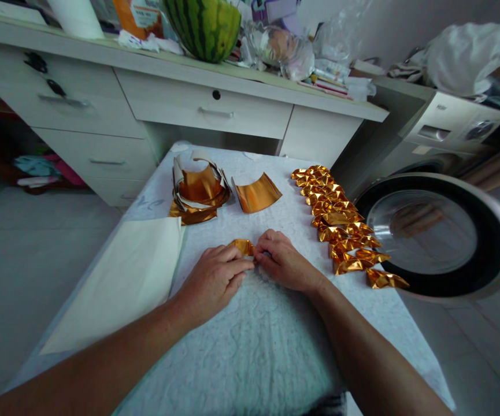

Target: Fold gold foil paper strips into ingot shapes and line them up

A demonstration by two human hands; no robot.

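I have both bare hands at the centre of the frame, over a pale blue, patterned cloth (241,352). Between them is a small folded piece of shiny gold paper (243,247). My right hand (282,261) has its thumb and index finger closed on the right end of that piece. My left hand (218,273) bends its fingers over the left and near side; its own fingers hide the contact, so I cannot tell whether it is clamped.

Above my left hand, I see a stack of curved gold sheets with whitish edges (201,186), with a single curved gold sheet (259,193) just beside it on the right. A large off-white sheet (122,283) lies at the left. Right of centre, crinkled, folded gold pieces (340,219) lie in a slanting row, near the open round washing machine door (423,225). At upper centre, a cut green striped watermelon (206,29) sits on the white desk (250,86).
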